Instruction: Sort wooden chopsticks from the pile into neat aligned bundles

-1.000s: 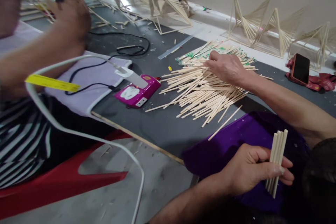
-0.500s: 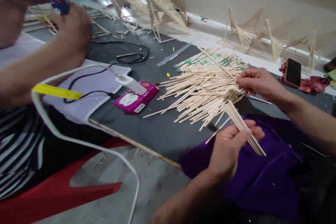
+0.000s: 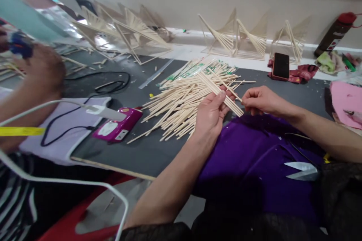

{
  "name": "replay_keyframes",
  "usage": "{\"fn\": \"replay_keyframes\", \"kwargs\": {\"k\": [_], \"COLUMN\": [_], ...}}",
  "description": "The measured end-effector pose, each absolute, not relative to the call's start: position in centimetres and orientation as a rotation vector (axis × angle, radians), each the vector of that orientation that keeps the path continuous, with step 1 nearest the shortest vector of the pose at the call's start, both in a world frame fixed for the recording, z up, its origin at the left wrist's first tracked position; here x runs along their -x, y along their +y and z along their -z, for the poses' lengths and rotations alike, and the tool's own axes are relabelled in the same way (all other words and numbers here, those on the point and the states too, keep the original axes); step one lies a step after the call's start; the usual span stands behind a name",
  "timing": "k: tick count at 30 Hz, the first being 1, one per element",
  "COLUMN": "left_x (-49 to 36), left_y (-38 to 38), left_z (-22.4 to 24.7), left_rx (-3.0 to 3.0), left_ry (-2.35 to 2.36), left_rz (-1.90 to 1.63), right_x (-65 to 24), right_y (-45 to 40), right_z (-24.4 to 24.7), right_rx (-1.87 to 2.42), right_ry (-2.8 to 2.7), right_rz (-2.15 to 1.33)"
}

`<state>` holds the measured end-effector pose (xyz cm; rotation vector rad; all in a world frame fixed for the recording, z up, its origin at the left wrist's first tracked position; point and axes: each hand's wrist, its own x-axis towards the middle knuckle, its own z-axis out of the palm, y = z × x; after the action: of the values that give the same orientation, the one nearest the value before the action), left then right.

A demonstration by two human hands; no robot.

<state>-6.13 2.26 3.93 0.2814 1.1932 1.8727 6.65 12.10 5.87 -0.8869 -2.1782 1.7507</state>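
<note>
A bundle of thin wooden sticks [image 3: 218, 91] lies across my left hand [image 3: 211, 113], pinned under the thumb. To its right, my right hand [image 3: 258, 100] pinches the near end of a single wooden stick [image 3: 226, 86], which slants up and left beside the bundle. Both hands are over the near right side of a large loose heap of wooden sticks [image 3: 172, 109]. A clear plastic wrapper with green print [image 3: 195, 71] lies at the heap's back, partly over more sticks. Purple cloth [image 3: 240, 150] spreads below my hands.
A magenta power block [image 3: 117, 125] with a white plug sits left of the heap. Stick-built twisted frames [image 3: 223, 41] stand along the wall. A phone [image 3: 281, 66], a bottle [image 3: 335, 35] and scissors [image 3: 302, 171] are on the right. Another person's hand [image 3: 42, 66] works at the far left.
The view has swung to the right. My left hand has raised the bundle toward the heap, and the right hand's stick has come down alongside it.
</note>
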Motion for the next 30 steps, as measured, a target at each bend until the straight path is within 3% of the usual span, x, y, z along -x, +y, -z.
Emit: {"fn": "replay_keyframes", "kwargs": {"k": [7,14,21,30], "left_x": [6.3,6.5,6.3,6.8], "left_y": [3.7,4.1,4.0,3.1], "left_z": [-3.6,-2.0,-1.5,-2.4], "left_rx": [-0.376,-0.500,-0.517,-0.634], "left_ry": [1.302,1.271,1.273,1.142], "left_rz": [-1.753,-1.839,-1.833,-1.875], "right_x": [-7.2,-6.8,-6.5,-6.5], "right_y": [12.8,13.8,13.8,13.8], "right_z": [-4.7,-3.9,-2.8,-2.9], "right_rx": [0.836,0.901,0.920,0.881], "right_ry": [-2.405,-2.240,-2.181,-1.779], "right_rz": [-1.456,-1.863,-1.879,-2.352]}}
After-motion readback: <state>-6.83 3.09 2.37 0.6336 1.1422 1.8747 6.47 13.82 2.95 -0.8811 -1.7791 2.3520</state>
